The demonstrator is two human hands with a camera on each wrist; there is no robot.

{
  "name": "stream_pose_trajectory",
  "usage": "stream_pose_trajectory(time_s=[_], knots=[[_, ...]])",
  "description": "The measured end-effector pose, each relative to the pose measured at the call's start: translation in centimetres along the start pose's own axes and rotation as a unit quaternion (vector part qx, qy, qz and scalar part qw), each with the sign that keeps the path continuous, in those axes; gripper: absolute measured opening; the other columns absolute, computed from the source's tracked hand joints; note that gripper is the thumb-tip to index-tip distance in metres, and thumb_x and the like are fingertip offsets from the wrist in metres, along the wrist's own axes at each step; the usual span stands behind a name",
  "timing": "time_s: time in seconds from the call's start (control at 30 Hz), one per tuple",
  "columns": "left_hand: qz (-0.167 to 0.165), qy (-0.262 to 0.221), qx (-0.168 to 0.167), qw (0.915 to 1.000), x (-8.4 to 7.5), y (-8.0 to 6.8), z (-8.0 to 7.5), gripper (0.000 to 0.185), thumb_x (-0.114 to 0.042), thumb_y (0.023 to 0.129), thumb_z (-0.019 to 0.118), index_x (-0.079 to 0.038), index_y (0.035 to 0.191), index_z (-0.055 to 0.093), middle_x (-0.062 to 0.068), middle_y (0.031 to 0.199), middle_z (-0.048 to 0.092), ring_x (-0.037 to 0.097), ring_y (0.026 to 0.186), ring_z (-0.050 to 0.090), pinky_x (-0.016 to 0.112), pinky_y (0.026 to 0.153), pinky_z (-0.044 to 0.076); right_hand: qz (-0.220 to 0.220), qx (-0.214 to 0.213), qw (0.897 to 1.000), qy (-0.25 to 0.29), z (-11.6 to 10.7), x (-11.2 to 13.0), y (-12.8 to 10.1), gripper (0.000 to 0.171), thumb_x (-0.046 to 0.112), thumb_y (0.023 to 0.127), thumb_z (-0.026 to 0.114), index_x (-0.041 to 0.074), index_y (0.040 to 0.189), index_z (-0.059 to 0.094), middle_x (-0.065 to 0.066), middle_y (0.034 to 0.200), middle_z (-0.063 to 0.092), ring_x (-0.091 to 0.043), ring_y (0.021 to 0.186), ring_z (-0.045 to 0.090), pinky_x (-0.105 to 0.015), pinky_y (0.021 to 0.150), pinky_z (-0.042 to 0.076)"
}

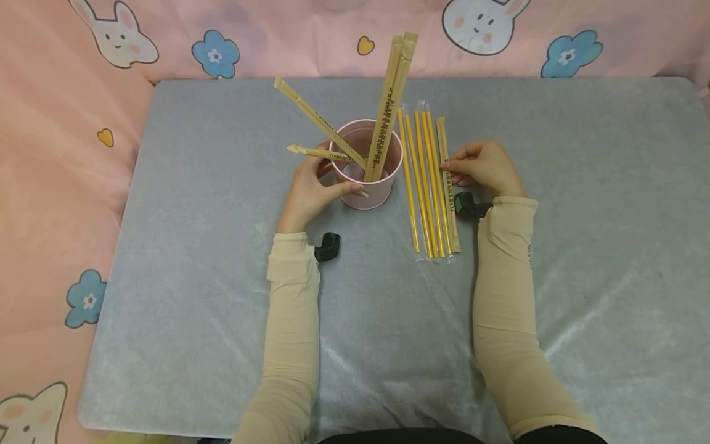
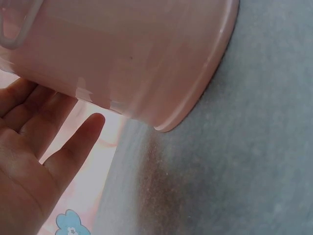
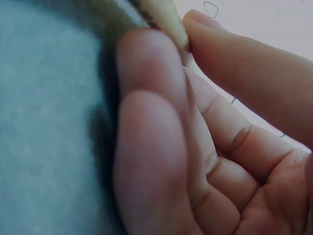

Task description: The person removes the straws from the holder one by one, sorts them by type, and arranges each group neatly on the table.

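Observation:
A pink bucket (image 1: 368, 197) stands on the grey-covered table, gripped at its left side by my left hand (image 1: 307, 190), thumb over the near rim. Several paper-wrapped straws (image 1: 396, 80) lean inside it, some to the right and others to the left. In the left wrist view the bucket wall (image 2: 122, 54) fills the top, with fingers against its side. My right hand (image 1: 488, 166) pinches a paper-wrapped straw (image 1: 453, 225) at the right end of a row. Beside that lie several yellow straws (image 1: 426, 197) in clear wrappers. Thumb and fingertip meet on the paper straw (image 3: 168, 17) in the right wrist view.
The grey table cover (image 1: 194, 308) extends around both arms. Behind and to the left hangs a pink cloth (image 1: 299, 43) with printed rabbits and blue flowers. Black wrist cameras (image 1: 328, 247) sit at both cuffs.

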State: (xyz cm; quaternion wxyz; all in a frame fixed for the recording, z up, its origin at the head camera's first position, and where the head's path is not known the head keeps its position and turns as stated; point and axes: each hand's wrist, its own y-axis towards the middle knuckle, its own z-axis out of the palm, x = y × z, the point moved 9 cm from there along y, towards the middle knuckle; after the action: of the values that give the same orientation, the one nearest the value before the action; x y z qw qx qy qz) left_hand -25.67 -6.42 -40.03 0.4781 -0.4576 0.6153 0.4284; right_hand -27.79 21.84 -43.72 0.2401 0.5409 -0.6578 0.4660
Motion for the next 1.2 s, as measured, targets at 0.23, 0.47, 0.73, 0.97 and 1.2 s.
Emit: stream_pose_trajectory(time_s=[0.23,0.47,0.73,0.97,1.2], knots=[[0.014,-0.005,-0.002,0.9999,-0.26,-0.08,0.01,0.075,-0.003,0.067,0.085,-0.001,0.133,0.051,0.011,0.129,0.054,0.018,0.116,0.053,0.027,0.104,0.039,0.001,0.002,1.0,0.019,-0.01,0.0,-0.07,0.021,0.009,0.085,0.071,-0.01,0.092,0.066,0.003,0.062,0.064,-0.01,0.053,0.06,-0.021,0.051,0.055],[-0.003,-0.002,-0.001,1.0,-0.11,-0.1,0.01,0.074,-0.002,0.068,0.084,-0.001,0.133,0.051,0.012,0.129,0.054,0.019,0.117,0.052,0.023,0.103,0.039,-0.002,0.004,1.0,0.003,0.09,0.11,-0.07,0.029,0.012,0.085,0.072,-0.013,0.097,0.064,0.002,0.062,0.064,-0.01,0.054,0.06,-0.022,0.051,0.054],[0.006,-0.001,0.0,1.0,-0.21,-0.16,0.04,0.074,-0.003,0.068,0.084,-0.001,0.133,0.051,0.011,0.129,0.054,0.019,0.117,0.053,0.023,0.102,0.039,-0.007,0.004,1.0,-0.007,0.04,0.11,-0.06,0.031,0.014,0.085,0.071,-0.013,0.099,0.063,0.003,0.063,0.064,-0.009,0.054,0.06,-0.022,0.051,0.054],[0.015,-0.005,-0.002,0.9999,-0.25,-0.12,-0.01,0.073,-0.003,0.068,0.085,-0.002,0.133,0.051,0.011,0.128,0.055,0.018,0.117,0.053,0.027,0.104,0.039,-0.012,0.004,1.0,-0.016,0.01,0.22,0.02,0.033,0.015,0.085,0.072,-0.012,0.1,0.063,0.004,0.063,0.064,-0.009,0.054,0.06,-0.022,0.051,0.053],[0.013,-0.006,-0.002,0.9999,-0.29,-0.11,0.01,0.074,-0.003,0.067,0.085,-0.002,0.133,0.051,0.011,0.128,0.055,0.017,0.117,0.053,0.028,0.104,0.039,-0.009,0.0,1.0,-0.024,-0.05,0.19,0.13,0.033,0.017,0.084,0.073,-0.011,0.098,0.064,0.004,0.063,0.064,-0.008,0.054,0.06,-0.021,0.051,0.053]])
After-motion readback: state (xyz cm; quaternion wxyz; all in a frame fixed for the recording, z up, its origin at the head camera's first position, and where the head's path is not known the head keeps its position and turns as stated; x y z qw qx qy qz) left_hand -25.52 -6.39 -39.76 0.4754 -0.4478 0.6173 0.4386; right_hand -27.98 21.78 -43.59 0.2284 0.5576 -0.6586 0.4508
